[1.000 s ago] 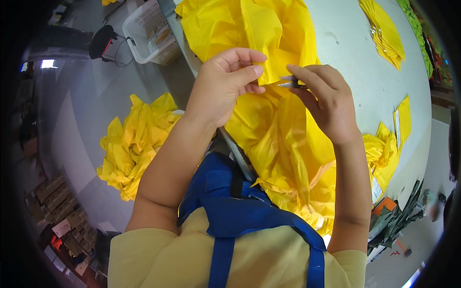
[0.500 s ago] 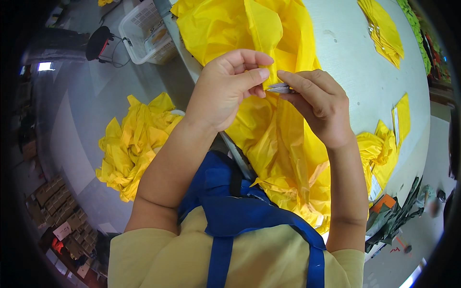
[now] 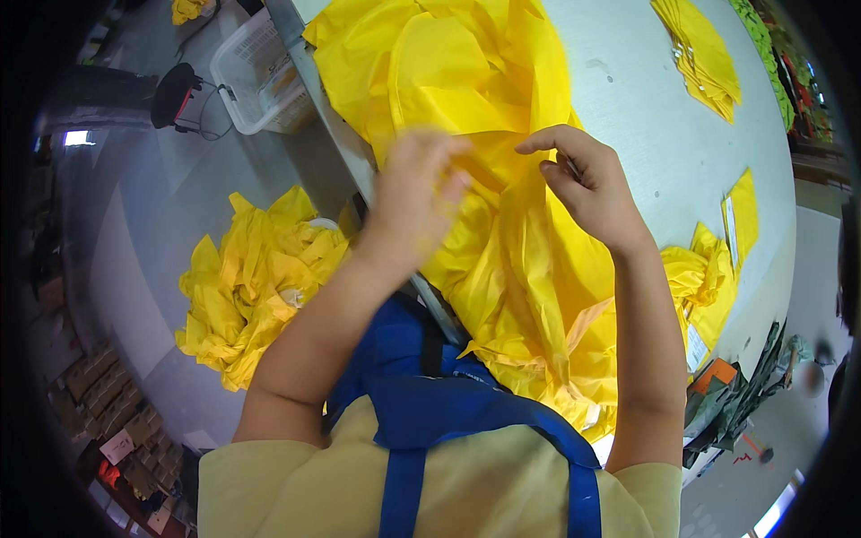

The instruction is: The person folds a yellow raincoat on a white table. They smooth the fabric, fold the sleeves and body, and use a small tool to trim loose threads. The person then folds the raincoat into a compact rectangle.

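Observation:
A large yellow fabric piece point(image 3: 448, 81), thin and wrinkled, lies over the table edge and hangs toward my lap. My left hand point(image 3: 413, 197) is above its left part, smeared by motion, so whether it grips any cloth is unclear. On the right, my right hand point(image 3: 587, 184) hovers over the cloth with the index finger stretched to the left and the other fingers curled. A dark sliver of the small metal thread snips point(image 3: 570, 167) shows inside the curled fingers; the rest is hidden in the palm.
The pale tabletop point(image 3: 619, 117) holds folded yellow pieces point(image 3: 700, 58) at the far right and more yellow cloth point(image 3: 700, 278) nearer. Left of the table are a yellow cloth heap point(image 3: 251, 287), a white plastic basket point(image 3: 260, 76) and a dark round stool point(image 3: 175, 94). Dark green cloth point(image 3: 740, 394) sits lower right.
My hands have moved apart: the left went down and left, off the pinched seam. The snips' blades, which pointed at the cloth, are now tucked into my right hand. The cloth's top has shifted.

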{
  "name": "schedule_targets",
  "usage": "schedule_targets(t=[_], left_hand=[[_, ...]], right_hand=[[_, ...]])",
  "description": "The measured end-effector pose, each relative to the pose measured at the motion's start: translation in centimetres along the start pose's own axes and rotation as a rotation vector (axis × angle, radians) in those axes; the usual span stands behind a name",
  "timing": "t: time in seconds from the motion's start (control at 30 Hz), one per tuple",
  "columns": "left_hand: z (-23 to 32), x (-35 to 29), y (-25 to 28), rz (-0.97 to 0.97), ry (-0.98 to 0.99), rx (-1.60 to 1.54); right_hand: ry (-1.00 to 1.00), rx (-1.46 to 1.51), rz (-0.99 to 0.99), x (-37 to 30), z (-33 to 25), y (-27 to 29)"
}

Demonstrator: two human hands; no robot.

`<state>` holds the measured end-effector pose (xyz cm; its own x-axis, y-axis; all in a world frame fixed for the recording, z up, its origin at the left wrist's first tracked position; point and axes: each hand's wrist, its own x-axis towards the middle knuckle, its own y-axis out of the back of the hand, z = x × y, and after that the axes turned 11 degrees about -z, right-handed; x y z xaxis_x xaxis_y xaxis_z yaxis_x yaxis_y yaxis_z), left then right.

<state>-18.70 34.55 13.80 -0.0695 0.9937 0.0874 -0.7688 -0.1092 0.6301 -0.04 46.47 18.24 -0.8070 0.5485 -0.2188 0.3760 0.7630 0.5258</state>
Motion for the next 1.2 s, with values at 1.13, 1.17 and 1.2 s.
schedule_targets(t=[1.13,1.17,1.2], left_hand=[[-0.6,10.0,9.1,-0.309,-0.36,-1.208],[-2.1,9.5,12.4,-0.322,-0.376,-1.347],[-4.4,9.3,14.3,-0.406,-0.43,-1.504]], right_hand=[[-0.184,0.391,0.918,-23.1,12.2,20.8],[-0.199,0.436,0.986,-28.4,13.8,24.7],[-0.212,0.488,1.049,-32.7,15.1,27.8]])
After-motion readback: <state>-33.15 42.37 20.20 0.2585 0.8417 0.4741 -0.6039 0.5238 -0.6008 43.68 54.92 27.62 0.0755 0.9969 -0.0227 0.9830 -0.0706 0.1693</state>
